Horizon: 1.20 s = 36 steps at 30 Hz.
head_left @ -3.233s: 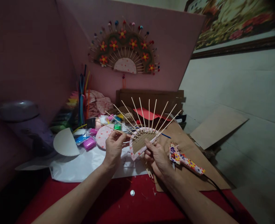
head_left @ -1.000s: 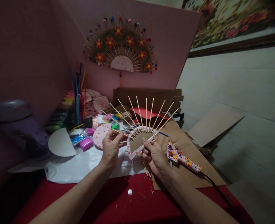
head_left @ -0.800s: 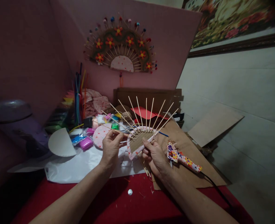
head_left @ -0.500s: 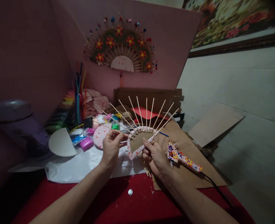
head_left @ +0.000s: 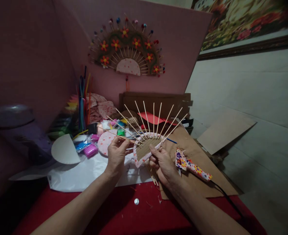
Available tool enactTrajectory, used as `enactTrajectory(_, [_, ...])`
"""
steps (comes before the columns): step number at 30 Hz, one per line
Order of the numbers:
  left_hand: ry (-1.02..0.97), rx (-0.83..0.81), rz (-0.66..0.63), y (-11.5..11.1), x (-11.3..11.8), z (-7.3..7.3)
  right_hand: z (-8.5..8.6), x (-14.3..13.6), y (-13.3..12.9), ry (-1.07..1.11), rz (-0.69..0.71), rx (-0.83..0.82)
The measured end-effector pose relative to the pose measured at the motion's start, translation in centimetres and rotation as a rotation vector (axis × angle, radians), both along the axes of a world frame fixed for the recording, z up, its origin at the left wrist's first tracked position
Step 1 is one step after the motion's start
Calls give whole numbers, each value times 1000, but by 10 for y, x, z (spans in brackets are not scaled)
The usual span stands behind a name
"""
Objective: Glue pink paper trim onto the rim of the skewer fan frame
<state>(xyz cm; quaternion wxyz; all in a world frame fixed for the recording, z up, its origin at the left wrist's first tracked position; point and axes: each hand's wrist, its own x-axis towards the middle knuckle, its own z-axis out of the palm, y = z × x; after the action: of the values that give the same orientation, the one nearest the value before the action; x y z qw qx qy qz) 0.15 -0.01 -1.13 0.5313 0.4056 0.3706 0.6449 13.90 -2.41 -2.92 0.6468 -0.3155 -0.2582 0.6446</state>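
Head view: your right hand (head_left: pixel 163 165) pinches the half-disc (head_left: pixel 144 150) by its edge, likely steadying it while your left hand (head_left: pixel 116 155) pinches a stick (head_left: pixel 109 131).

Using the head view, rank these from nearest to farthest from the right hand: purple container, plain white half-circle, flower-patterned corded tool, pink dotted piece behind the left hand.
1. Flower-patterned corded tool: just right of the right hand.
2. Pink dotted piece: left, behind the left hand.
3. Plain white half-circle: farther left.
4. Purple container: far left.
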Motion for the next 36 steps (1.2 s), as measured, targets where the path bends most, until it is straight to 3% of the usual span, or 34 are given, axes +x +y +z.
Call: enactTrajectory(36, [39,24,22,1,2,-8,0,0,0,-18,2,11])
